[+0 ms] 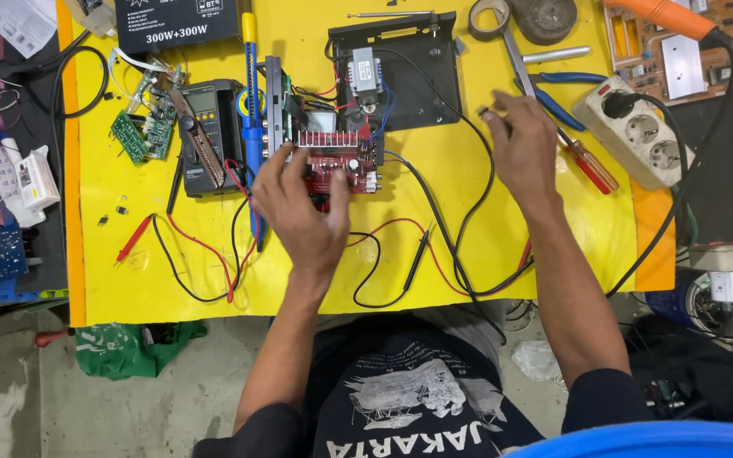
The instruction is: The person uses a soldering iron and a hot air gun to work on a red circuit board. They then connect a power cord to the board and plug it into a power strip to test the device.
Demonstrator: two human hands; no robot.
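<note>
Left hand point(303, 208) grips the red circuit board point(337, 161) at mid-mat, crowded by a multimeter point(209, 136) on its left. Right hand point(523, 148) pinches a small part, identity unclear, over bare yellow mat point(460, 174), screwdriver point(591, 165) just right.

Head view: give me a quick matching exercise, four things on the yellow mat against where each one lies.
Things:
1. red circuit board
2. multimeter
3. white power strip
4. red-handled screwdriver

Places:
A. far right edge of the yellow mat
B. under the left hand
C. just right of the right hand
D. left of the blue-handled tool

Pairs: 1-B, 2-D, 3-A, 4-C
</note>
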